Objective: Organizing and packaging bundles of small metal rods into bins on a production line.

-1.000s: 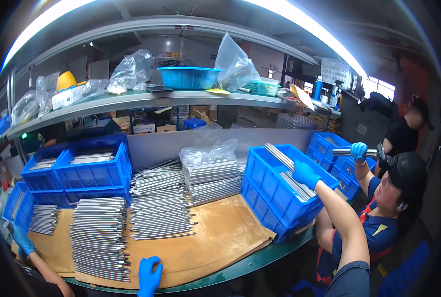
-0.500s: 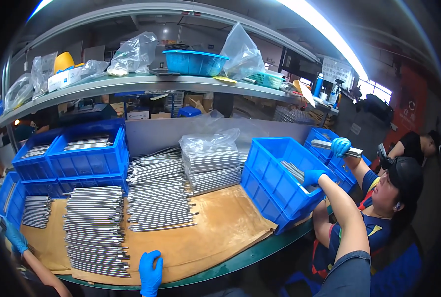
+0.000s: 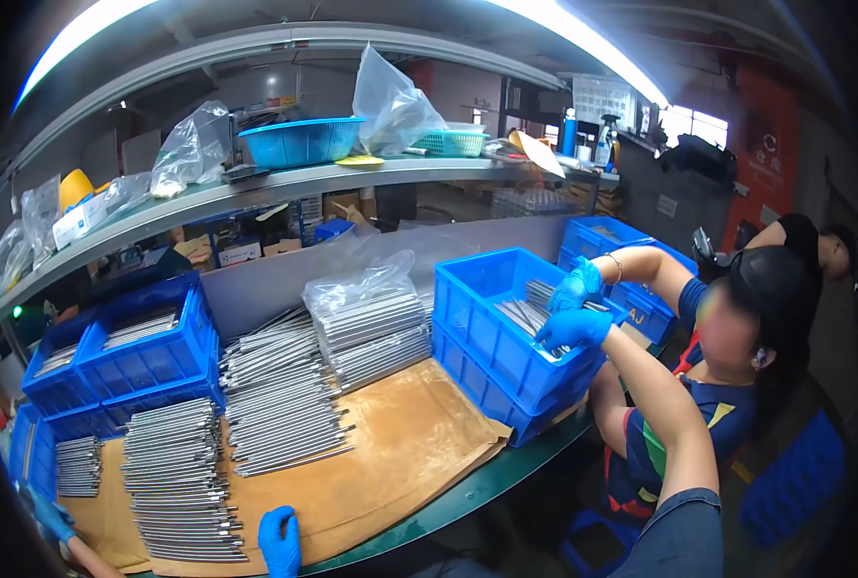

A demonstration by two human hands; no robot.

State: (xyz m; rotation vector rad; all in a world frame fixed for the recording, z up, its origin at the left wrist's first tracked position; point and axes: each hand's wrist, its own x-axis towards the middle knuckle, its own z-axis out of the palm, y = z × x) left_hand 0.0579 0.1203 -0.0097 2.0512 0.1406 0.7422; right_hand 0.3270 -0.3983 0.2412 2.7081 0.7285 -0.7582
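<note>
On brown paper, right hand rests flat nr metal rods.

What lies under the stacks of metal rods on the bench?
A brown paper sheet lies under the metal rods, on the green-edged bench. The rods and sheet cover most of the benchtop, so its surface cannot be seen.

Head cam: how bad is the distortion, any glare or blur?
Head view: strong fisheye, the shelf edge bows and the corners go black; the ceiling strip light blows out white; the metal rods stay sharp, with a coworker's face blurred at right.
</note>
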